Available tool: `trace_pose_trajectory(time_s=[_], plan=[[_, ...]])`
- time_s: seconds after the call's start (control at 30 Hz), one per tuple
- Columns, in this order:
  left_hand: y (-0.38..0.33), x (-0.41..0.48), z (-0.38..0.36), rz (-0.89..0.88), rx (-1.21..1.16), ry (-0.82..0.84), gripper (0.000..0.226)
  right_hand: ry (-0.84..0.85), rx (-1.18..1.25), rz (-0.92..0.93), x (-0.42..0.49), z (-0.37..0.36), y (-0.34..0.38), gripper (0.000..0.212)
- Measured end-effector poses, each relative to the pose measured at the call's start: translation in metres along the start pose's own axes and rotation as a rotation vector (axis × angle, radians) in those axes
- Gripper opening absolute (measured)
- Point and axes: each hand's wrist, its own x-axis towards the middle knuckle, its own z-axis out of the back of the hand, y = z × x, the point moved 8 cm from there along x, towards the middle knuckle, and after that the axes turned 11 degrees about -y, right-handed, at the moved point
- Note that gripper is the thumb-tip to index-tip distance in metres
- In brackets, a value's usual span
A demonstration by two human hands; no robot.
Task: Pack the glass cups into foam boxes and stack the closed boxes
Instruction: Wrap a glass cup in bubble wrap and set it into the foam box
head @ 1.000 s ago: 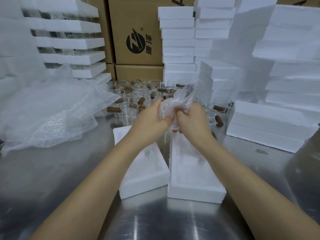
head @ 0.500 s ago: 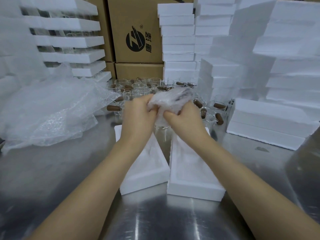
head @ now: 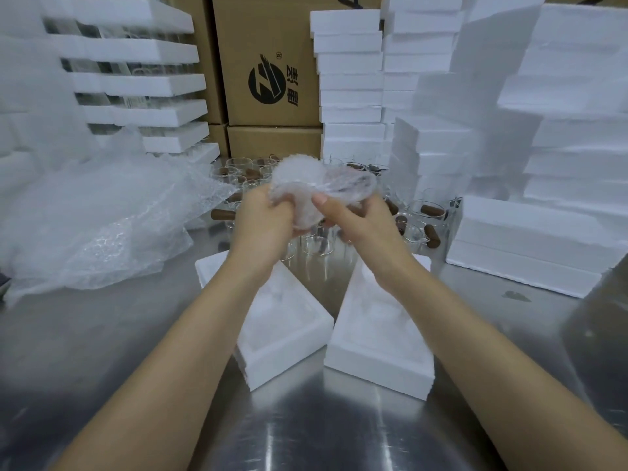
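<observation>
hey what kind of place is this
Probably a packing station in a warehouse or small factory: foam boxes stacked high, printed cartons behind, and many glass cups waiting on a steel table.

Loose bubble wrap [head: 98, 226] lies heaped on the steel table [head: 102, 351]; 2 cardboard cartons [head: 268, 62] stand behind.

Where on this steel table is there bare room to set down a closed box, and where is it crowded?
Free: the near table edge in front of the two open foam boxes, and the strip left of them below the bubble wrap heap. Crowded: the glass cups behind both hands, and the foam stacks at right.
</observation>
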Motion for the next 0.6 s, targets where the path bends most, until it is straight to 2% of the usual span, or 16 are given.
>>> trace_pose_trajectory(time_s=[0.07,0.13,0.2,0.23,0.3,0.37,0.43,0.5,0.57,0.6], plan=[[-0.014,0.003,0.019,-0.207,0.148,-0.146,0.022,-0.03,0.014,0.039,0.002,0.006,0.003,0.065],[-0.028,0.0,0.027,-0.445,0.356,-0.24,0.02,0.023,-0.104,0.186,-0.001,0.004,0.012,0.06],[-0.035,-0.005,0.028,-0.566,0.451,-0.282,0.017,0.078,-0.275,0.292,-0.005,-0.003,0.013,0.057],[-0.036,-0.007,0.028,-0.578,0.455,-0.304,0.028,0.08,-0.287,0.28,-0.005,-0.004,0.012,0.057],[-0.037,-0.013,0.027,-0.564,0.396,-0.305,0.055,0.07,-0.186,0.207,-0.004,-0.004,0.008,0.056],[-0.037,-0.015,0.024,-0.478,0.235,-0.25,0.064,0.049,-0.035,0.116,-0.001,0.001,0.006,0.052],[-0.029,-0.012,0.014,-0.333,0.102,-0.132,0.065,0.056,0.112,-0.017,0.002,0.004,0.002,0.048],[-0.015,-0.009,-0.003,-0.175,0.058,0.065,0.062,0.145,0.217,-0.131,0.002,0.0,-0.004,0.047],[-0.007,-0.01,-0.013,-0.075,0.024,0.196,0.056,0.242,0.228,-0.186,-0.001,-0.006,-0.008,0.045],[-0.006,-0.009,-0.013,-0.06,0.003,0.206,0.053,0.272,0.211,-0.19,-0.003,-0.008,-0.01,0.046]])
